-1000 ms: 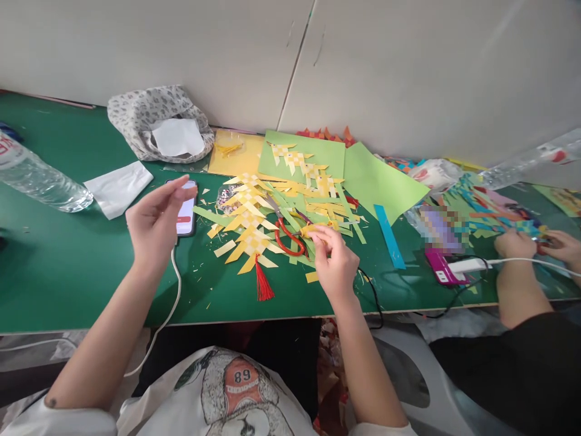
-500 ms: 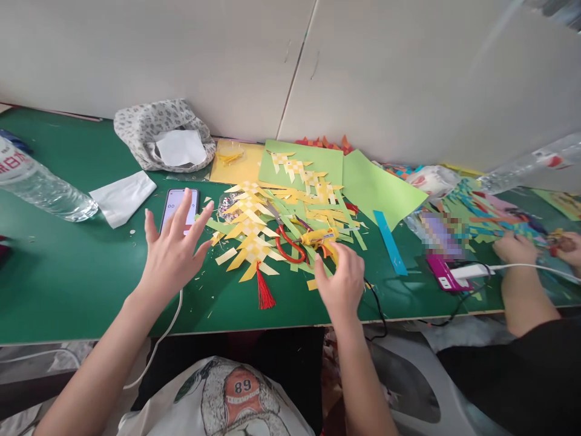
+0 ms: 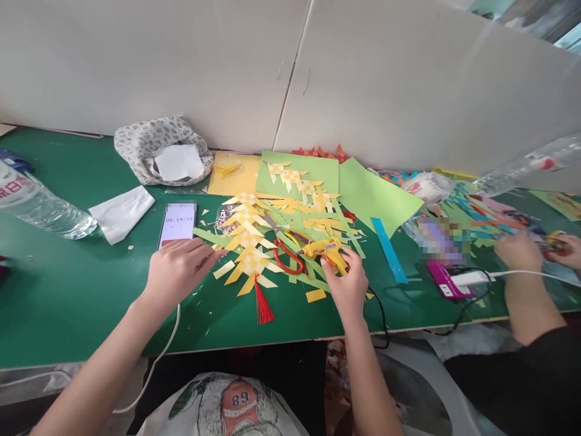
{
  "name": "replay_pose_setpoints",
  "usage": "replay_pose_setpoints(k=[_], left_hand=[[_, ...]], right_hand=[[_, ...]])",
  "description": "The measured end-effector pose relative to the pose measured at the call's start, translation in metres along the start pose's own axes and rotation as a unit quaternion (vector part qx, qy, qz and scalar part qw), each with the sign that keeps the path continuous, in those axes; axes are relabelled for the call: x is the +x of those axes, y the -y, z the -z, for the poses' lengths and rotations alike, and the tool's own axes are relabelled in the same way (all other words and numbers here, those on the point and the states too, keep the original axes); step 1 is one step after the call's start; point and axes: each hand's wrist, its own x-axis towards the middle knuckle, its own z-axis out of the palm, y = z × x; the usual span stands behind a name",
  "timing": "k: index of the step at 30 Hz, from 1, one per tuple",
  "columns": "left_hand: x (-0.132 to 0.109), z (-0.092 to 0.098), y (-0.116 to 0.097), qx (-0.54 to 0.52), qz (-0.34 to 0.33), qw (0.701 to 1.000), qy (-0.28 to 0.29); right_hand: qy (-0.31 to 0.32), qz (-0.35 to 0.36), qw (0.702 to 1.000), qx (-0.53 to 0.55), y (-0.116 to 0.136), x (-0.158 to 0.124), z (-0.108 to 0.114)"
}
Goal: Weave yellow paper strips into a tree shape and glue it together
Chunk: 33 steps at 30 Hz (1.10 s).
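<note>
My left hand (image 3: 179, 266) is closed just below the phone (image 3: 178, 224), its fingertips beside the left tips of a woven yellow and white paper piece (image 3: 251, 242); whether it pinches something is too small to tell. A red tassel (image 3: 263, 303) hangs from that piece's lower end. On the right, my right hand (image 3: 347, 278) has its thumb and fingers around the handle of a yellow glue gun (image 3: 327, 249), whose nozzle points left. Red-handled scissors (image 3: 288, 257) lie among green and yellow paper strips. A second woven piece (image 3: 299, 181) rests on green paper behind.
A water bottle (image 3: 43, 203) and a white tissue (image 3: 122, 213) lie at left, near a patterned cloth bag (image 3: 163, 142). A blue strip (image 3: 389, 250) and a magenta power socket (image 3: 447, 281) lie at right, beside another person's hands (image 3: 520, 251).
My left hand has moved down from over the phone and its spread fingers have closed. The glue gun's handle is now in my right hand. The view has tilted slightly upward.
</note>
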Motion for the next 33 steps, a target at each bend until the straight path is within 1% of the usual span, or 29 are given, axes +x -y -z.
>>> replay_pose_setpoints(k=[2, 5, 6, 8, 11, 13, 14, 16, 18, 21, 23, 25, 30, 33], left_hand=[[0.007, -0.002, -0.004, 0.005, -0.01, 1.0, 0.001], [0.015, -0.005, -0.01, 0.003, 0.011, 1.0, 0.005], [0.017, -0.006, -0.013, 0.0, 0.006, 1.0, 0.01], [0.02, -0.009, -0.026, -0.007, -0.037, 0.999, 0.026], [0.023, -0.019, -0.058, -0.023, -0.134, 0.989, 0.055], [0.026, -0.03, -0.084, -0.03, -0.206, 0.974, 0.093], [0.029, -0.037, -0.096, -0.036, -0.231, 0.966, 0.11], [0.037, -0.051, -0.116, -0.043, -0.239, 0.96, 0.137], [0.048, -0.064, -0.129, -0.046, -0.237, 0.957, 0.16], [0.063, -0.077, -0.139, -0.049, -0.236, 0.95, 0.197], [0.07, -0.082, -0.141, -0.046, -0.236, 0.946, 0.219], [0.073, -0.084, -0.142, -0.044, -0.243, 0.941, 0.232], [0.072, -0.089, -0.144, -0.035, -0.274, 0.931, 0.237], [0.074, -0.09, -0.142, -0.055, -0.285, 0.931, 0.221]], right_hand=[[-0.013, -0.015, 0.999, 0.026, 0.0, 0.0, 0.0], [-0.031, -0.026, 0.998, 0.055, 0.001, 0.003, 0.0], [-0.038, -0.027, 0.997, 0.062, 0.002, 0.005, 0.0], [-0.051, -0.026, 0.996, 0.072, 0.004, 0.008, -0.001], [-0.062, -0.012, 0.995, 0.079, 0.007, 0.013, -0.004], [-0.064, 0.002, 0.995, 0.08, 0.008, 0.017, -0.007], [-0.065, 0.008, 0.995, 0.08, 0.008, 0.02, -0.009], [-0.071, 0.016, 0.994, 0.083, 0.006, 0.025, -0.01], [-0.091, 0.015, 0.992, 0.084, 0.002, 0.031, -0.009], [-0.137, -0.004, 0.987, 0.081, -0.008, 0.038, -0.003], [-0.161, -0.015, 0.983, 0.084, -0.015, 0.041, 0.002], [-0.169, -0.017, 0.982, 0.088, -0.021, 0.043, 0.006], [-0.17, -0.011, 0.982, 0.083, -0.023, 0.042, 0.006], [-0.164, -0.012, 0.983, 0.085, -0.021, 0.042, 0.005]])
